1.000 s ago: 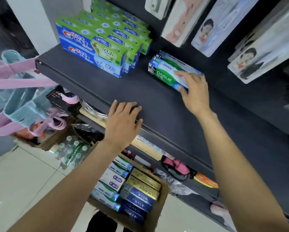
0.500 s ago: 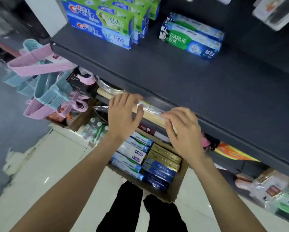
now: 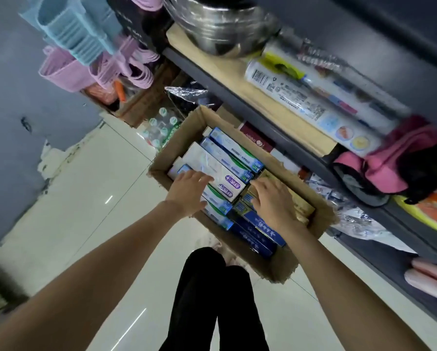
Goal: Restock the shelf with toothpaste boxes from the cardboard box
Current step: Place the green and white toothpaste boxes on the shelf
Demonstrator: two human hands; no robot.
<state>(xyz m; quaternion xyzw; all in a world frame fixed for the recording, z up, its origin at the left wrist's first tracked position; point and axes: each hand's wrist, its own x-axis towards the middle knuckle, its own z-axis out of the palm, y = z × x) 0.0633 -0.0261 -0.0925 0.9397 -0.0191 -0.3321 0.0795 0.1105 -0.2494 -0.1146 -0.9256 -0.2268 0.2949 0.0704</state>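
Down on the floor (image 3: 90,211), both hands lie flat-fingered on boxes (image 3: 227,184) in the carton (image 3: 311,198), left hand (image 3: 188,190) and right hand (image 3: 271,198) gripping nothing, seemingly choosing.

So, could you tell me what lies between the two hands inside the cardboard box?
In the head view, the end of a white toothpaste box with a purple label lies between the left hand and the right hand.

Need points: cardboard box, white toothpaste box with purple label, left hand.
cardboard box (image 3: 184,127): head view, far left wall.
white toothpaste box (image 3: 212,165): head view, top face, mid-length.
left hand (image 3: 188,190): head view, back of the hand.
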